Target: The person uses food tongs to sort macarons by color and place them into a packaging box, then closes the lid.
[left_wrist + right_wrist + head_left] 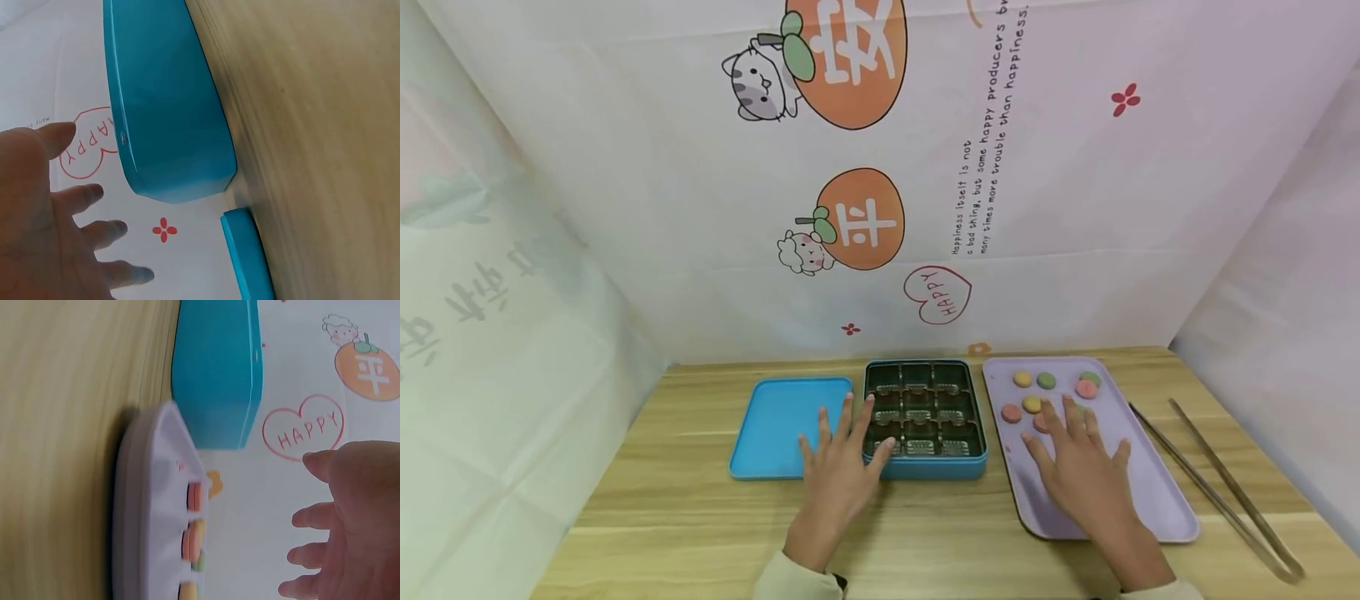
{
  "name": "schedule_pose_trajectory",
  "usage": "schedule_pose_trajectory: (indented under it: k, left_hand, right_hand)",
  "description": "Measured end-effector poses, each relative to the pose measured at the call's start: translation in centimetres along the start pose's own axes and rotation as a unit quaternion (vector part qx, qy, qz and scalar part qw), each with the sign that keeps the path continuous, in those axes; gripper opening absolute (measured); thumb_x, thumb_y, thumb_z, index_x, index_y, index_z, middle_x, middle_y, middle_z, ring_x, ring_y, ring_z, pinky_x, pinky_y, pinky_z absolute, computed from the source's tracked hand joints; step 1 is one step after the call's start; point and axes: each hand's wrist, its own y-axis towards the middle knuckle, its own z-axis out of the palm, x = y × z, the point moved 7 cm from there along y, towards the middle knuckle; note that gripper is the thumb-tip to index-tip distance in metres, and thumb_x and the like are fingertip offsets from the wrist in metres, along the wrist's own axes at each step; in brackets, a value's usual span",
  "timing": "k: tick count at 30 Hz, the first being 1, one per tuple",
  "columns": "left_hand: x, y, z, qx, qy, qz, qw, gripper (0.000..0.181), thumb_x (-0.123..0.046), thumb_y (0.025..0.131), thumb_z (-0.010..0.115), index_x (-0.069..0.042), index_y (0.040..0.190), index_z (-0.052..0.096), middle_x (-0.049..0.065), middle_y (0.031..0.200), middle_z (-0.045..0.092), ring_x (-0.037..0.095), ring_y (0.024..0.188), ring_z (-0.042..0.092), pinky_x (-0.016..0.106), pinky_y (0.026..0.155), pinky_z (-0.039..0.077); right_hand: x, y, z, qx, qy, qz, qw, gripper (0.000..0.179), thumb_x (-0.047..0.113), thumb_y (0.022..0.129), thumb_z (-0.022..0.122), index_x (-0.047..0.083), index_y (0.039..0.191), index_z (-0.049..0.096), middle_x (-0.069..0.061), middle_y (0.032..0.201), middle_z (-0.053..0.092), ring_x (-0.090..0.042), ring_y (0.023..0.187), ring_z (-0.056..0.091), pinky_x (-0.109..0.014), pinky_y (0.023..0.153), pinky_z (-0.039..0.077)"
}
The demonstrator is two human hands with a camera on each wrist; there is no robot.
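My left hand (838,475) has its fingers spread and holds nothing. In the head view it overlaps the left edge of a blue box (934,470) and the right side of a flat blue lid (778,425); the left wrist view has it raised above the box's rim. Inside the box sits a dark insert (917,407) with several square compartments. Over a light purple tray (1153,500) is my right hand (1086,483), fingers extended, with nothing in it. Pink macarons (1011,413), yellow ones (1022,378) and green ones (1047,381) lie on the tray, some partly hidden behind the fingers.
Metal tongs (1240,498) lie spread on the wooden table (700,525), right of the tray. A white printed cloth (1060,208) rises behind the table, with further cloth on both sides. Box and tray stand close together near the table's back edge.
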Motion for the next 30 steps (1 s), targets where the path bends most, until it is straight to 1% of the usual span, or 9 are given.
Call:
schedule_pose_trajectory:
  k: [5, 9, 12, 16, 17, 19, 22, 26, 30]
  left_hand:
    - [0.2, 0.3, 0.3, 0.017, -0.062, 0.006, 0.9979, 0.076, -0.056, 0.103, 0.06, -0.039, 0.168, 0.024, 0.006, 0.176, 0.021, 0.05, 0.159, 0.019, 0.079, 0.119, 0.016]
    - [0.4, 0.5, 0.5, 0.024, -0.097, 0.016, 0.9949, 0.079, -0.055, 0.102, 0.062, -0.043, 0.167, 0.02, 0.005, 0.176, 0.019, 0.05, 0.159, 0.019, 0.076, 0.121, 0.016]
    - [0.7, 0.5, 0.8, 0.035, -0.125, 0.012, 0.9915, 0.08, -0.055, 0.101, 0.064, -0.049, 0.166, 0.017, 0.002, 0.177, 0.015, 0.048, 0.16, 0.018, 0.078, 0.118, 0.021]
    - [1.0, 0.5, 1.2, 0.053, -0.17, 0.002, 0.984, 0.082, -0.055, 0.1, 0.066, -0.055, 0.163, 0.015, -0.003, 0.178, 0.009, 0.045, 0.16, 0.022, 0.078, 0.112, 0.031]
    - [1.1, 0.5, 1.2, 0.057, -0.181, 0.0, 0.9818, 0.082, -0.054, 0.1, 0.067, -0.056, 0.163, 0.015, -0.005, 0.178, 0.008, 0.044, 0.159, 0.023, 0.077, 0.112, 0.032]
    - [1.2, 0.5, 1.3, 0.06, -0.197, 0.001, 0.9785, 0.083, -0.053, 0.099, 0.069, -0.054, 0.163, 0.017, -0.005, 0.178, 0.007, 0.044, 0.159, 0.024, 0.075, 0.112, 0.035]
    - [1.4, 0.6, 1.3, 0.062, -0.218, 0.006, 0.974, 0.082, -0.048, 0.099, 0.071, -0.046, 0.166, 0.024, -0.002, 0.178, 0.007, 0.045, 0.159, 0.024, 0.073, 0.113, 0.036]
    - [1.5, 0.7, 1.4, 0.06, -0.225, 0.021, 0.9724, 0.076, -0.042, 0.099, 0.073, -0.032, 0.165, 0.036, 0.007, 0.177, 0.012, 0.047, 0.158, 0.024, 0.072, 0.113, 0.036]
    - [1.7, 0.8, 1.5, 0.06, -0.227, 0.026, 0.9717, 0.068, -0.039, 0.099, 0.074, -0.027, 0.16, 0.046, 0.015, 0.175, 0.02, 0.049, 0.156, 0.028, 0.07, 0.112, 0.039]
  right_hand:
    - [-2.7, -0.3, -0.8, -0.003, -0.005, 0.006, 1.0, 0.075, 0.057, 0.111, 0.035, 0.003, 0.164, 0.031, -0.034, 0.168, 0.019, -0.066, 0.147, 0.024, -0.091, 0.102, 0.016]
    - [-5.2, -0.5, -1.5, -0.01, -0.009, 0.013, 0.9998, 0.074, 0.052, 0.112, 0.038, -0.002, 0.162, 0.031, -0.04, 0.164, 0.022, -0.068, 0.142, 0.028, -0.089, 0.1, 0.024]
    - [-7.1, -0.6, -1.9, -0.015, -0.009, 0.018, 0.9997, 0.074, 0.049, 0.112, 0.04, -0.006, 0.16, 0.032, -0.043, 0.161, 0.024, -0.071, 0.136, 0.033, -0.087, 0.096, 0.032]
    - [-9.6, -0.8, -2.4, -0.008, 0.002, 0.034, 0.9994, 0.075, 0.049, 0.112, 0.04, -0.008, 0.16, 0.029, -0.047, 0.158, 0.022, -0.075, 0.128, 0.037, -0.083, 0.089, 0.039]
    - [-10.3, -0.8, -2.5, 0.0, 0.004, 0.04, 0.9992, 0.076, 0.05, 0.112, 0.039, -0.008, 0.16, 0.027, -0.047, 0.158, 0.021, -0.075, 0.128, 0.037, -0.084, 0.088, 0.039]
    - [-11.4, -0.8, -2.7, 0.009, 0.007, 0.046, 0.9989, 0.078, 0.05, 0.112, 0.039, -0.011, 0.159, 0.025, -0.048, 0.158, 0.019, -0.076, 0.127, 0.036, -0.085, 0.089, 0.037]
    - [-13.0, -1.0, -3.1, 0.006, 0.007, 0.05, 0.9987, 0.08, 0.05, 0.112, 0.042, -0.015, 0.156, 0.027, -0.048, 0.156, 0.022, -0.076, 0.125, 0.036, -0.084, 0.091, 0.036]
    - [-15.1, -1.4, -3.4, -0.007, 0.003, 0.065, 0.9978, 0.084, 0.049, 0.11, 0.048, -0.018, 0.155, 0.027, -0.05, 0.154, 0.023, -0.076, 0.126, 0.034, -0.084, 0.093, 0.034]
    - [-17.2, -1.8, -3.5, 0.001, -0.015, 0.086, 0.9961, 0.088, 0.054, 0.108, 0.05, -0.016, 0.155, 0.026, -0.052, 0.152, 0.023, -0.077, 0.125, 0.034, -0.085, 0.089, 0.036]
